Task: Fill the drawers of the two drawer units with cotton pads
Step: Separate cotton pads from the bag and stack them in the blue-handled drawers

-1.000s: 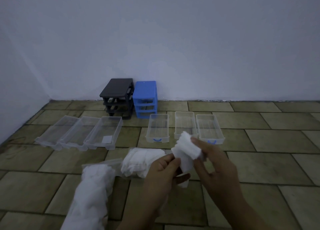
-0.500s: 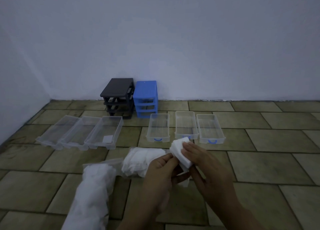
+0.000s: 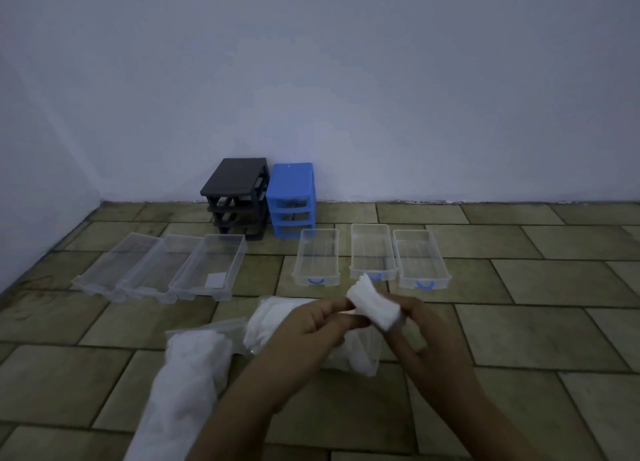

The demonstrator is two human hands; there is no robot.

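A black drawer unit (image 3: 239, 197) and a blue drawer unit (image 3: 292, 197) stand against the wall, their frames without drawers. Three clear drawers (image 3: 162, 266) lie in a row on the floor at the left; the nearest one holds a single pad (image 3: 217, 280). Three clear drawers with blue handles (image 3: 370, 252) lie at the right. My right hand (image 3: 420, 332) grips a small stack of white cotton pads (image 3: 374, 304) above the floor. My left hand (image 3: 311, 329) pinches the stack's near end. Bags of cotton pads (image 3: 277, 318) lie under my hands.
A long clear bag full of white pads (image 3: 183, 391) lies at the lower left, running to the frame's bottom edge. The floor is of olive tiles. A white wall closes the back, and another wall stands at the far left.
The pad stack has turned from upright to lying sideways between my hands, and my right hand has shifted a little to the right with it.
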